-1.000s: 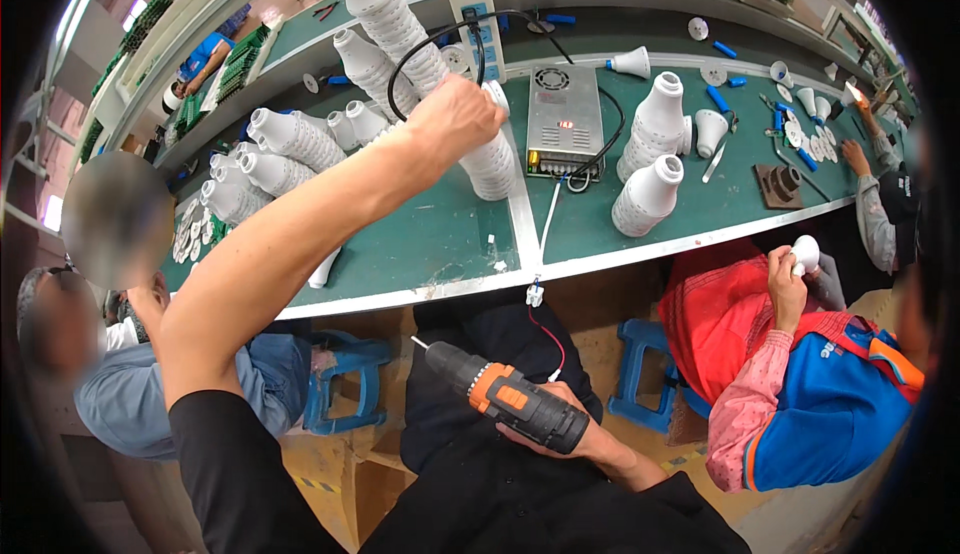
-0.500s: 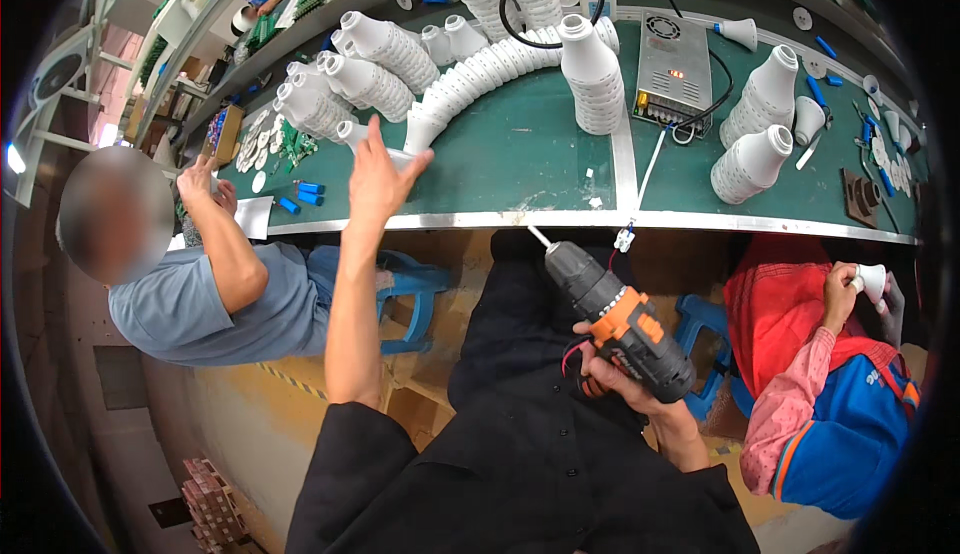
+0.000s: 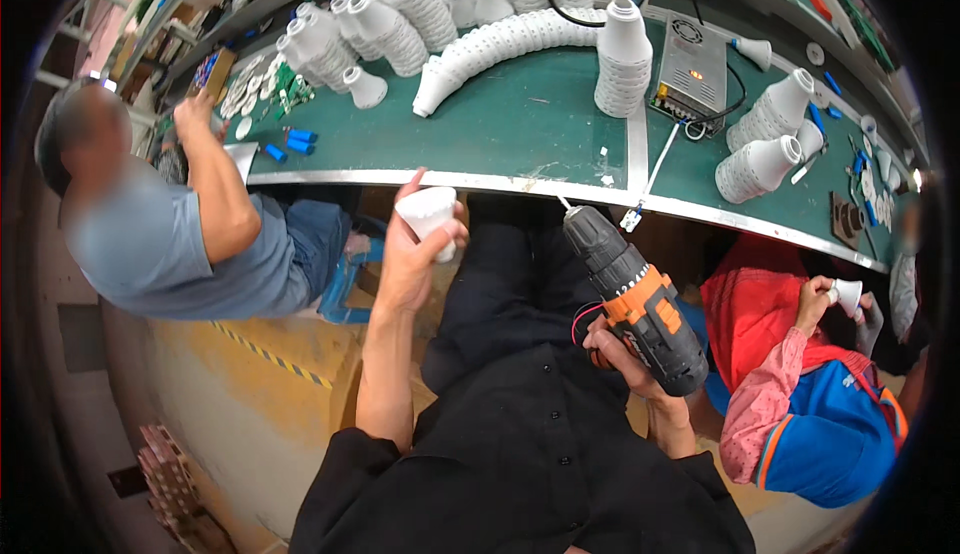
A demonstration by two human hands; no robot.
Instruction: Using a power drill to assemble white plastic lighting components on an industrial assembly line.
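Note:
In my left hand (image 3: 408, 254), just in front of the bench edge, is a white plastic lamp housing (image 3: 428, 210), a hollow cone shape with its wide end up. My fingers wrap round its side. My right hand (image 3: 622, 356) grips the handle of a black and orange cordless drill (image 3: 640, 304). The drill's bit (image 3: 566, 204) points away from me toward the bench edge, apart from the housing. A single white housing (image 3: 365, 87) stands on the bench beyond my left hand, beside a long curved row of nested housings (image 3: 490, 54) lying on its side.
Stacked housings (image 3: 624, 64) stand on the green bench (image 3: 500, 144), near a metal power supply (image 3: 690, 74) with a cable (image 3: 660, 162) hanging over the edge. Blue cylinders (image 3: 300, 141) lie at left. Co-workers sit at left (image 3: 170, 234) and right (image 3: 800, 404).
My left hand has come back from over the bench toward me and now holds a white housing upturned. The drill has shifted slightly to the right in my right hand.

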